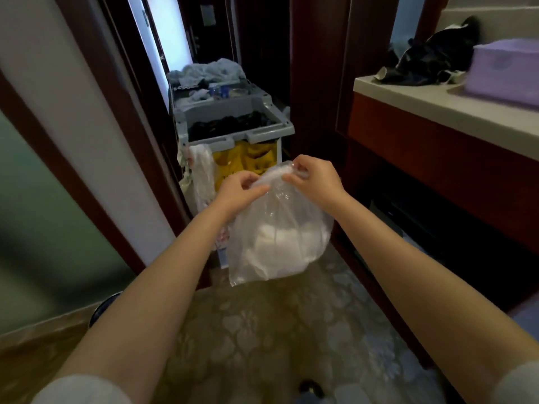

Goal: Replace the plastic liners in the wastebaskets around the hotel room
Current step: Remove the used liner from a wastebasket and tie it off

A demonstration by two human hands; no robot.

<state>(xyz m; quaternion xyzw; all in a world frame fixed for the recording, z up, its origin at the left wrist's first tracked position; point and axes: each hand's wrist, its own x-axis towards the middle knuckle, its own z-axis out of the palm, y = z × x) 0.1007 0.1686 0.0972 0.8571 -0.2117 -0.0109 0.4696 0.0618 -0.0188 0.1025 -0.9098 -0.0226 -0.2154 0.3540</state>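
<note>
A clear plastic liner bag (277, 237) with white crumpled waste inside hangs in the air in front of me. My left hand (239, 191) pinches the gathered top of the bag on its left side. My right hand (312, 177) pinches the same bunched top on its right side, slightly higher. Both arms reach forward over the patterned floor. No wastebasket shows clearly in this view.
A grey housekeeping cart (233, 123) with a yellow bag (248, 161) and cloths stands in the doorway just behind the bag. A vanity counter (437, 109) on the right holds a purple box (504, 71) and dark cloth (431, 59). Dark wooden door frames stand on both sides.
</note>
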